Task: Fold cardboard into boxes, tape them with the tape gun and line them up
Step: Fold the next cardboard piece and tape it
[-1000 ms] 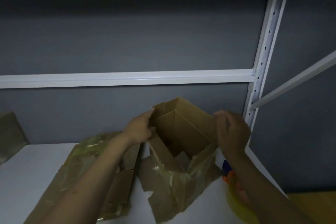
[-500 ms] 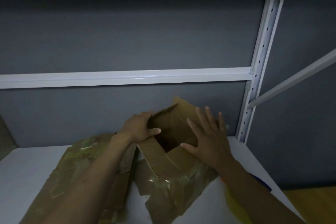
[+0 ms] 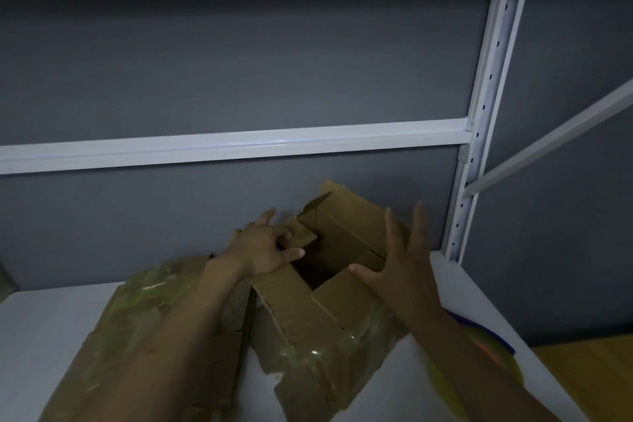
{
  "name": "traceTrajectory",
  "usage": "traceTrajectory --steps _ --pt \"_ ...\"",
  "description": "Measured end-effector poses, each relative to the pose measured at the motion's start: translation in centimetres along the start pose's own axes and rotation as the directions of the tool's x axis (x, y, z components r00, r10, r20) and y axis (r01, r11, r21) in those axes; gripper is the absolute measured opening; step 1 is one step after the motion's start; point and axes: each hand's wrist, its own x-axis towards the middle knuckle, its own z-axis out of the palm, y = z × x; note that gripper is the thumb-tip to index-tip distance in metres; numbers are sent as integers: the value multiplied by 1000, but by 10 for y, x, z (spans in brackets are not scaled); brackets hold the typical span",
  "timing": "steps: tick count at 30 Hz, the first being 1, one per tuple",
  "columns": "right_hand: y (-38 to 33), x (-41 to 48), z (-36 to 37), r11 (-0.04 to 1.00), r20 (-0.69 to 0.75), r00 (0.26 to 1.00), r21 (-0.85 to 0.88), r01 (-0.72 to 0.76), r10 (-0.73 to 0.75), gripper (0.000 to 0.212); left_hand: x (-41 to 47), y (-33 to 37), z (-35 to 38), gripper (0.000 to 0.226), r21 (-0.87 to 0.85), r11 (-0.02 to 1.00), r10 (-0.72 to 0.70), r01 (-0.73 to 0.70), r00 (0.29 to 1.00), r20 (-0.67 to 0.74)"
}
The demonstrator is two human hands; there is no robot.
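Left fingers (image 3: pixel 286 237) grip the box (image 3: pixel 346 219) flap edge; right fingers (image 3: pixel 394 233), straight, press its side.

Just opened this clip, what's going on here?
A person is folding a cardboard box on a white shelf. The left hand grips a flap at the box's left side, while the right hand, fingers spread, presses the right flap inward. The top is not yet closed: a dark gap shows between the flaps. Flattened, taped cardboard lies to the left under the left forearm. A yellow and blue object sits partly hidden behind the right forearm.
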Motion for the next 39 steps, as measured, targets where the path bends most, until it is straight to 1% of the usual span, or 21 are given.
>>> traceTrajectory --steps 2,4,5,7,11,15,18,22,25,27,30,33,35,36,37,38,39 --pt "-2 1 -2 1000 26 1000 -5 15 -15 108 8 1 -5 80 -70 997 32 -34 999 -27" --pt "-2 0 -3 1000 24 1000 0 8 -8 106 15 5 -9 99 -177 978 121 -114 992 26" --pt "0 0 -4 1000 26 1000 10 -4 4 105 18 8 -9 102 -190 967 186 -171 981 63" --pt "3 -1 -6 998 27 1000 63 -18 16 107 20 13 -5 96 -150 956 269 -253 958 98" --pt "2 -2 -9 973 -13 1000 229 17 -14 108 25 6 2 84 -140 960 259 -243 959 114" --pt "1 -3 -12 969 -59 998 245 35 -21 105 28 1 -1 73 -137 965 243 -225 961 130" --pt "3 -2 -14 959 -66 998 284 -1 20 103 29 2 -2 72 -95 964 260 -248 955 140" --pt "7 0 -17 928 -8 996 364 -82 91 98 29 0 2 74 -58 965 262 -256 952 160" --pt "15 10 -16 926 57 988 345 -154 143 90 31 -1 -1 70 -67 959 281 -275 952 122" --pt "19 16 -14 930 80 984 322 -179 161 82 32 3 -2 72 -61 956 291 -286 952 101" --pt "23 15 -10 953 42 994 280 -112 104 66 33 11 5 87 -29 972 233 -232 953 196" --pt "23 12 -9 960 18 999 279 -40 36 55 33 14 10 80 60 980 168 -192 945 281" --pt "22 11 -9 959 -11 996 272 83 -83 42 33 13 10 74 87 980 149 -180 946 288" --pt "20 11 -10 950 28 990 285 126 -140 35 35 12 10 71 78 982 147 -174 950 276" --pt "16 10 -12 941 133 976 316 121 -170 30 35 12 10 67 59 983 155 -175 955 255" --pt "12 7 -14 933 281 941 351 82 -188 30 35 12 11 61 18 983 173 -181 960 222" --pt "11 5 -14 930 409 890 366 43 -202 35 35 12 11 53 -50 979 204 -198 964 169"
